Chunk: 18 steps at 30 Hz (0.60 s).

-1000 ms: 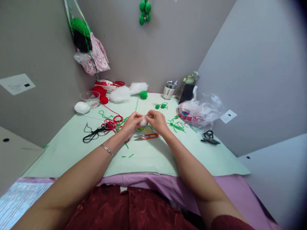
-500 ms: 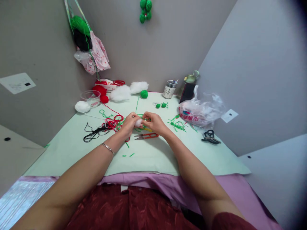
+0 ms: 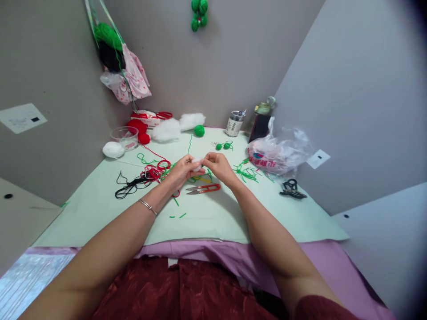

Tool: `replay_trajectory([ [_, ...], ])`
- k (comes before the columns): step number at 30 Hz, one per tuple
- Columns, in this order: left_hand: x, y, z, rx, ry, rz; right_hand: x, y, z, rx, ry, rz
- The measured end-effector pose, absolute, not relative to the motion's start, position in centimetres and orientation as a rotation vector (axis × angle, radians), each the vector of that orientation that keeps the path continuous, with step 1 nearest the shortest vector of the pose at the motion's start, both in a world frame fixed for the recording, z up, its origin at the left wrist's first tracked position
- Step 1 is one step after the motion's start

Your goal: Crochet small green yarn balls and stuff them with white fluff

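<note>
At frame centre, a white wad point(image 3: 197, 164) is gripped by the left hand point(image 3: 183, 171), apparently steadied for pinching by the right hand point(image 3: 220, 167); snips point(image 3: 202, 190) are laid just below, likely for reach.

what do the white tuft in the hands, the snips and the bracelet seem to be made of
Tuft: probably fibre stuffing, matt, judging by its soft, fuzzy look.
Snips: thin, pointed grey blades suggest metal; the orange-red handle could be plastic or coated metal.
Bracelet: likely polished metal, given its silvery shine.
</note>
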<state>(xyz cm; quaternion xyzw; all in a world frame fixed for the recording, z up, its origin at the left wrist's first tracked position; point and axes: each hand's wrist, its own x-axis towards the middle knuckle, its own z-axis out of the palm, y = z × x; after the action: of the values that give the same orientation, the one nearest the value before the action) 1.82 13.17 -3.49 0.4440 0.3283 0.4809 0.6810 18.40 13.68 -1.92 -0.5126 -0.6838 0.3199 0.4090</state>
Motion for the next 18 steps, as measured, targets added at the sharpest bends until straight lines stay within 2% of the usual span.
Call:
replay_trajectory([
  [9, 1.9, 13.8, -4.6, 1.129, 0.934, 1.269, 17.2, 12.8, -1.7, -1.211, -1.759, 0.993],
  [18, 2.3, 13.0, -4.4, 1.193, 0.874, 1.260, 17.6, 13.8, -2.6, -1.379, -1.725, 0.780],
])
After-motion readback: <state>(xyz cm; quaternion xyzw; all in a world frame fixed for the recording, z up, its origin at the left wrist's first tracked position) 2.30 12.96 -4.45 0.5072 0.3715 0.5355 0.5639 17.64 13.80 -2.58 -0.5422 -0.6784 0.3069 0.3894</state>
